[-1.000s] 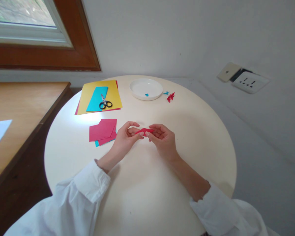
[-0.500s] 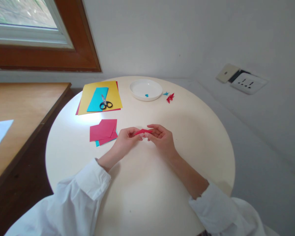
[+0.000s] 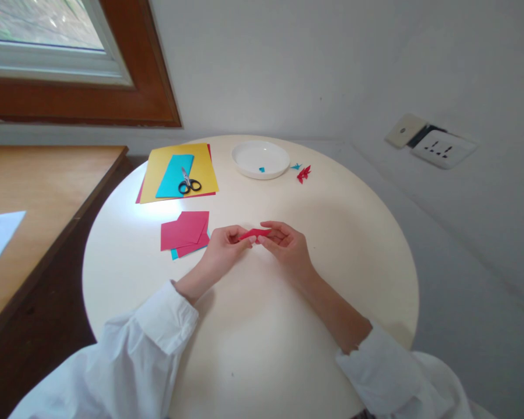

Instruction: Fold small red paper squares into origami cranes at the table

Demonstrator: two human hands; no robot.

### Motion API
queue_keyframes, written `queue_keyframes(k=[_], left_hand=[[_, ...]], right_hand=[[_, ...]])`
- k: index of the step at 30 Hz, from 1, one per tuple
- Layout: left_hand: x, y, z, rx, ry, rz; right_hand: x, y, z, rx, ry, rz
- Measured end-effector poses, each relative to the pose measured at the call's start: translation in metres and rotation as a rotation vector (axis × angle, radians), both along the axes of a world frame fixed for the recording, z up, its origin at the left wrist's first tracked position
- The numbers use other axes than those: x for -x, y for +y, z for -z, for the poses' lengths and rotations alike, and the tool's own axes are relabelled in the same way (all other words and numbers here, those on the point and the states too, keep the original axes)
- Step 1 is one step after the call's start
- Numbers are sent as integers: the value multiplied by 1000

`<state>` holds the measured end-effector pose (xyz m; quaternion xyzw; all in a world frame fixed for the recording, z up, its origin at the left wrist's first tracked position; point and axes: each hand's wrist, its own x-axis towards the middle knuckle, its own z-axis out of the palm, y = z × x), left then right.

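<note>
Over the desk [image 3: 353,244], left hand [image 3: 222,247] and right hand [image 3: 290,247] pinch the folded red paper [image 3: 256,233] in a close grip; its long axis runs sideways, the middle peak pointing away.

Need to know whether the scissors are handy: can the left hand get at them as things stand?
Probably yes: the scissors lie uncovered on the coloured sheets, though the left hand must first release the red paper.

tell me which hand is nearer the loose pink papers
Left. The left hand is just right of the pink papers; the right hand is farther right, on the far side of the folded red paper both hands hold.
</note>
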<state>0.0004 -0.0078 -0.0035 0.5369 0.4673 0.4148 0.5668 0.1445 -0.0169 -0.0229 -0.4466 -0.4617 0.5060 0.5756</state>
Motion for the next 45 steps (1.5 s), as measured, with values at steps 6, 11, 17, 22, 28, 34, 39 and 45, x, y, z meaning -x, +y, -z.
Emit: queue_keyframes(k=[6,11,17,22,28,34,39,45], left_hand=[[-1,2,5,55,-86,4],[-1,4,13,95,-156,25],[-3,9,16,196,-377,9],[-7,11,20,188,-458,-11],[-18,15,25,126,-520,-146],[-24,18,29,55,-552,-249],[-22,18,28,14,-518,-238],[-22,15,27,-37,-418,-194]], right_hand=[[-1,1,-1,15,51,-14],[-1,4,1,86,103,-8],[1,9,4,105,145,51],[8,14,10,88,221,164],[21,19,13,40,236,232],[31,21,15,-9,167,281],[30,21,17,-31,142,243],[26,24,21,-35,116,248]])
